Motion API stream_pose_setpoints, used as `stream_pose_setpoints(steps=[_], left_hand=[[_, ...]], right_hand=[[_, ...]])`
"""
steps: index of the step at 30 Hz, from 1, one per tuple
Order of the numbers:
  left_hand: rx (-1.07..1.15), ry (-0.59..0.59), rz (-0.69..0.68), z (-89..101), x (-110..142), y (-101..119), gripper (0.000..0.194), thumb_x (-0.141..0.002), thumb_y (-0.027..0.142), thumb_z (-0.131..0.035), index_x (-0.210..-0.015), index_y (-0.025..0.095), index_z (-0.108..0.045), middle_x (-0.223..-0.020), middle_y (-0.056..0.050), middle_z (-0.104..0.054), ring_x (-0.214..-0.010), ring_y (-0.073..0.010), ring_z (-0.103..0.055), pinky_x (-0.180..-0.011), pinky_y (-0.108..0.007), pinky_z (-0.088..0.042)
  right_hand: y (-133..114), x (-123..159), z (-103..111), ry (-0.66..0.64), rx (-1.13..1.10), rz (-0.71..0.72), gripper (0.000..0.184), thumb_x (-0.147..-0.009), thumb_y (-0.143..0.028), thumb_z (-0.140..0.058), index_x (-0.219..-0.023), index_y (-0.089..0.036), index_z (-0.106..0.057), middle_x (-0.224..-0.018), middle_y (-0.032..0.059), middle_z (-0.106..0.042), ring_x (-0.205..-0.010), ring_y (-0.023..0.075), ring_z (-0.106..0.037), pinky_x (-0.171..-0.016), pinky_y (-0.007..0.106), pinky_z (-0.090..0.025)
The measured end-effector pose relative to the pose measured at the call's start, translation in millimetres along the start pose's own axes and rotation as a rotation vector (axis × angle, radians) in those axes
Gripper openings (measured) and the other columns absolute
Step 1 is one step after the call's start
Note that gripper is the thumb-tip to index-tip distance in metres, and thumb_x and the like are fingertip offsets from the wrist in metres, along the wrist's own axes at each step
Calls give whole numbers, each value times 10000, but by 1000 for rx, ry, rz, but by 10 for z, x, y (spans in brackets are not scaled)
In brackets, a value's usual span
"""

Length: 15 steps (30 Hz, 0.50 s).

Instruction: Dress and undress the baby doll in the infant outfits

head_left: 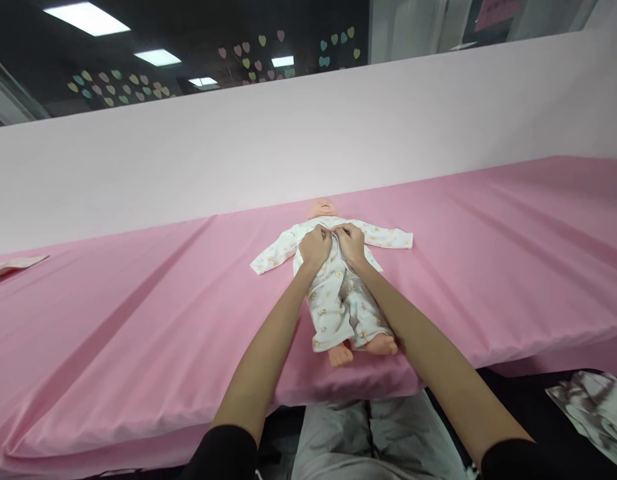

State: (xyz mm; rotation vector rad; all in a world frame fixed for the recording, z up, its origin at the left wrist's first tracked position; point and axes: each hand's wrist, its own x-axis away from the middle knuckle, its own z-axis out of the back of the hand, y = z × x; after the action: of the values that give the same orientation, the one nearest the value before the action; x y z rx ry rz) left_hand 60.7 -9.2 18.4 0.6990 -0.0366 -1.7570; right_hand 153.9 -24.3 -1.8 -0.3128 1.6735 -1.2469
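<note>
A baby doll (324,208) lies on its back on the pink-covered table (138,313), head away from me, bare feet at the near edge. It wears a white printed romper (333,300) with the sleeves spread out to both sides. My left hand (314,247) and my right hand (350,244) rest side by side on the doll's chest just below the neck. Both have their fingers curled and pinch the romper's front edges at the collar.
A pale pink wall panel (288,147) runs along the table's far side. A small pale cloth (8,268) lies at the far left edge. A crumpled patterned fabric (588,407) sits low at the right, beside my grey-trousered lap (368,440).
</note>
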Motion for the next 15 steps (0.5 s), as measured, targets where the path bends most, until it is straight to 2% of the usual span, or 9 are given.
stream_pose_setpoints(steps=[4, 7, 15], left_hand=[[-6, -17, -3, 0, -9, 6, 283, -889, 349, -327, -951, 234, -578, -893, -65, -677, -867, -245, -614, -680, -306, -398], [38, -25, -5, 2, -19, -9, 254, -882, 341, -348, -933, 250, -579, -897, -36, -679, -876, -230, -613, -682, -295, -395], [141, -52, -56, 25, -64, -84, 240, -877, 334, -362, -890, 261, -590, -888, 11, -681, -875, -197, -609, -684, -276, -393]], right_hand=[[3, -9, 4, -5, 83, 36, 215, -740, -186, -442, -716, -166, -655, -759, 29, -663, -745, 156, -578, -761, 278, -434], [39, -25, 7, -4, 142, 38, 222, -752, -168, -437, -784, -165, -657, -779, 28, -668, -730, 151, -582, -749, 276, -438], [105, -45, -3, -70, 281, 143, 177, -745, -184, -488, -754, -160, -664, -788, 54, -660, -726, 169, -569, -747, 302, -439]])
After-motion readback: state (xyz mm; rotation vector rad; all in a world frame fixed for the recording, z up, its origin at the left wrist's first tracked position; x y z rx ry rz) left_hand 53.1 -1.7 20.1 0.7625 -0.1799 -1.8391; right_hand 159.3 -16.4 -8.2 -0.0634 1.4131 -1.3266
